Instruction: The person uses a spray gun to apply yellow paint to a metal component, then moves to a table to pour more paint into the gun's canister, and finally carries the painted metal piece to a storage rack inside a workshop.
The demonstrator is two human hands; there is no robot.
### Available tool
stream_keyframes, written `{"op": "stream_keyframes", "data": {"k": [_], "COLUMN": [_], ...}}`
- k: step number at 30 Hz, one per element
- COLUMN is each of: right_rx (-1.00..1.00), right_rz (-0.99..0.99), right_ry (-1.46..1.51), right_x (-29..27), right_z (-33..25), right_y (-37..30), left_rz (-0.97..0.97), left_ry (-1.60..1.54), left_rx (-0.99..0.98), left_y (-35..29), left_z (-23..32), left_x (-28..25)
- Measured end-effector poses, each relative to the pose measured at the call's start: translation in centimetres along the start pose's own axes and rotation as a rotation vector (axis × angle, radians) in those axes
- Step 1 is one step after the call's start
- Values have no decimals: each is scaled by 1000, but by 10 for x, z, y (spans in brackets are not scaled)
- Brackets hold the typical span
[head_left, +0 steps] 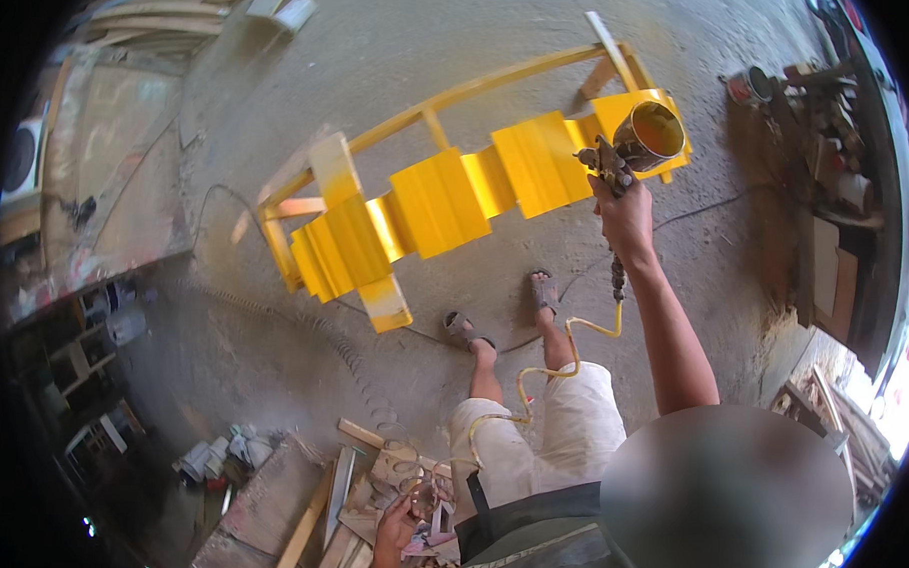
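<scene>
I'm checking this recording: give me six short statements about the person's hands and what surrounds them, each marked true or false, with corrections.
1. The right hand grips a spray gun. True.
2. The can at the spray gun has blue paint in it. False: the paint inside is yellow-orange.
3. The ridged panel is yellow. True.
4. The person is barefoot. False: sandals are on both feet.
5. A yellow hose runs below the spray gun, in front of the shorts. True.
6. The left hand is pressed on the ridged panel. False: it is well away from it, near the lower edge of the picture; what it holds, if anything, is unclear.
</scene>
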State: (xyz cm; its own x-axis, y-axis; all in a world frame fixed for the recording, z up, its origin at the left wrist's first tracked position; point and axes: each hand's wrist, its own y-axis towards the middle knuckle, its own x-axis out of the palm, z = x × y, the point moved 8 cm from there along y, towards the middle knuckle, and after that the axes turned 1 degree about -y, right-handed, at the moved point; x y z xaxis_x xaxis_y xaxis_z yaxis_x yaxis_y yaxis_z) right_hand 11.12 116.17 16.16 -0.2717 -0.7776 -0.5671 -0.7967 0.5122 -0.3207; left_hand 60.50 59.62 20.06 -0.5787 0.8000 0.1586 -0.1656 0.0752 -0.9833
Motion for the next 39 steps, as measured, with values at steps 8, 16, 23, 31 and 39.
{"op": "stream_keyframes", "data": {"k": [8, 16, 23, 31, 39], "right_rx": [-9, -205, -224, -95, -8], "right_rz": [-189, -251, -388, -592, -321], "right_ry": [-67, -9, 25, 40, 21], "right_x": [108, 213, 291, 337, 246], "right_z": [-55, -108, -148, -158, -83], "right_y": [-66, -138, -202, -264, -260], "left_rz": [-64, 10, 57, 26, -58], "left_ry": [-145, -325, -380, -457, -391], "left_rx": [58, 90, 137, 132, 170], "left_y": [-17, -29, -38, -36, -24], "left_z": [-17, -48, -67, -73, -43], "left_x": [-64, -131, -161, -188, -206]}}
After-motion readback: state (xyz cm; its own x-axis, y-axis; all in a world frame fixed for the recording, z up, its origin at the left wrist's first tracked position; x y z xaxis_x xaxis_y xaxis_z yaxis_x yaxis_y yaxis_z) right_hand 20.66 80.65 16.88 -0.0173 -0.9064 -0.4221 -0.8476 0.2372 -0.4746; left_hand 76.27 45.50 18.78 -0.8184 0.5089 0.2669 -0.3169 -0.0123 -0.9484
